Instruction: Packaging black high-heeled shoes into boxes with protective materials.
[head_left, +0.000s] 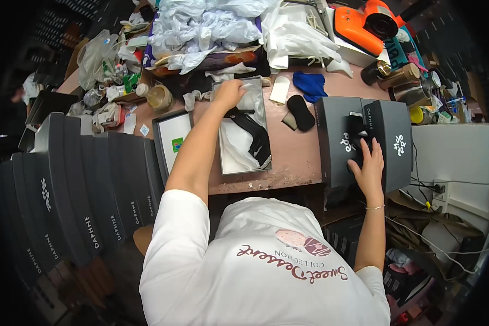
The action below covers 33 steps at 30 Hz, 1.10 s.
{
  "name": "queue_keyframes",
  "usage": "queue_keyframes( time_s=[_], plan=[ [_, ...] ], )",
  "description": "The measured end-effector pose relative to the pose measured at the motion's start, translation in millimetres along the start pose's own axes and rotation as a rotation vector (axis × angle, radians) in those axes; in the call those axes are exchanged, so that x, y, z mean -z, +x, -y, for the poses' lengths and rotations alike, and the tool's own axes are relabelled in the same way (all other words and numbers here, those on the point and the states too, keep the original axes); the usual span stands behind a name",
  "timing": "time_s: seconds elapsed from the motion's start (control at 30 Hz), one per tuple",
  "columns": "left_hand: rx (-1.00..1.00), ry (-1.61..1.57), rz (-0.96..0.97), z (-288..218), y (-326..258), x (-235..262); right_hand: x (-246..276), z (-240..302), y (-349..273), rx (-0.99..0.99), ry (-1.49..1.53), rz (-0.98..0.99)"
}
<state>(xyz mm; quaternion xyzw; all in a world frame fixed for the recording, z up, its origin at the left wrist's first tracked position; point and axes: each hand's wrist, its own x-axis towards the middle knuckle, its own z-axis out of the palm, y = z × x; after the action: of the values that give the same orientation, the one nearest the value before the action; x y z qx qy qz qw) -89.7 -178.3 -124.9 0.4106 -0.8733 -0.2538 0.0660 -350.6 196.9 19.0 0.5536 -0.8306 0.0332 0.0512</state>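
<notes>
My left hand (229, 94) is at the far end of an open grey shoe box (244, 173), fingers curled down at white tissue paper (254, 100); its fingertips are partly hidden. Inside the box a black strappy shoe (251, 130) lies on more tissue. To the right, my right hand (369, 163) rests on a dark closed shoe box (334, 155), thumb and fingers apart. Its fingertips are close to a small black object with a pale end (358, 134), whose kind I cannot make out. A box lid (169, 122) lies left of the open box, under my left forearm.
Dark shoe boxes (65, 185) are stacked at the left; a second closed box (396, 142) stands at the right. A black oval pad (301, 113), a blue cloth (309, 86), a jar (160, 98) and an orange tool (358, 30) lie farther back, near piled plastic bags (204, 27).
</notes>
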Motion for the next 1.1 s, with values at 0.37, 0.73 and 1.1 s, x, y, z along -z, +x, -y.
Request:
queue_keyframes(
  time_s=[0.37,0.73,1.1],
  plan=[
    [0.065,-0.690,-0.216,-39,-138,84,-134,228,125,0.436,0.227,0.265],
    [0.010,-1.172,0.494,-46,-173,124,39,256,132,1.263,0.282,-0.022],
    [0.356,-1.919,-0.052,-90,-175,84,-17,180,11,-0.048,1.580,1.306]
  ],
)
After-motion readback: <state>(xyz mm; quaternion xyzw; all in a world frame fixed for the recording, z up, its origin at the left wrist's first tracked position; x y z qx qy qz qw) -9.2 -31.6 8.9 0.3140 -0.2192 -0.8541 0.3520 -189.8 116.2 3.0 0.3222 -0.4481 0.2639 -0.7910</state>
